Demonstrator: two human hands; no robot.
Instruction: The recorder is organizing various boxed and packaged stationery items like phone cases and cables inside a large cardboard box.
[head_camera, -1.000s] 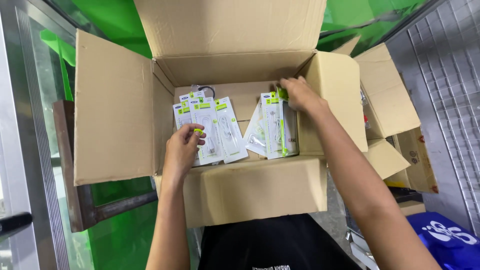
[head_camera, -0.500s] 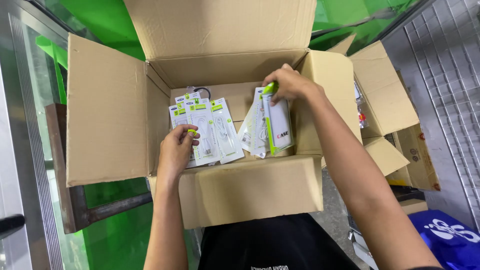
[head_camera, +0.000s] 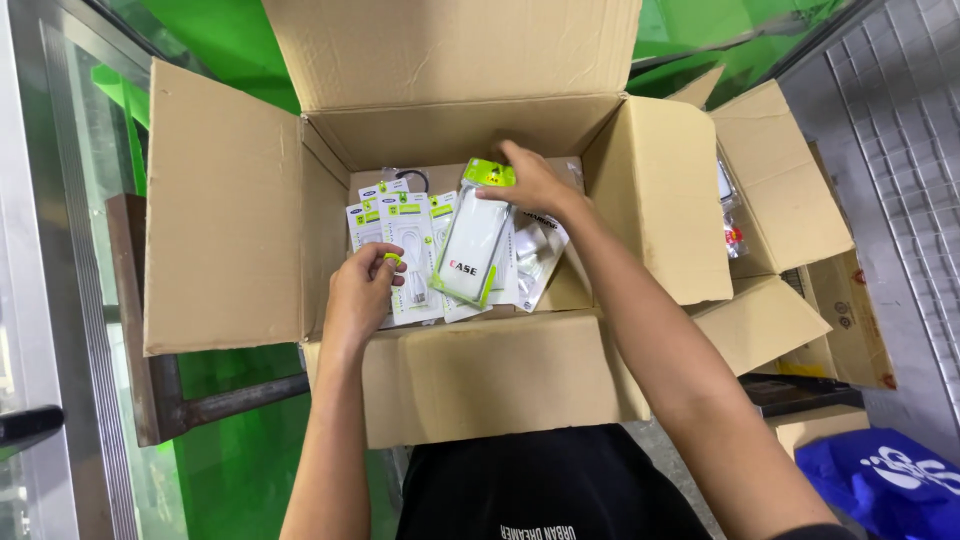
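Note:
An open cardboard box (head_camera: 500, 380) stands in front of me with all flaps spread. Inside lie several flat white packets with green tops (head_camera: 400, 225). My right hand (head_camera: 530, 180) holds a stack of these packets (head_camera: 478, 248) by the top, tilted, over the middle of the box. My left hand (head_camera: 360, 290) rests on the row of packets at the box's left side, fingers curled on the lower edge of one.
A second open cardboard box (head_camera: 790, 200) with plastic-wrapped items stands to the right. A blue bag (head_camera: 890, 480) lies at lower right. Green surfaces and a metal frame (head_camera: 150, 390) are on the left, and grey tiled floor is on the right.
My right hand has carried its stack of packets from the box's right side leftward to the middle. My left hand has stayed on the left row.

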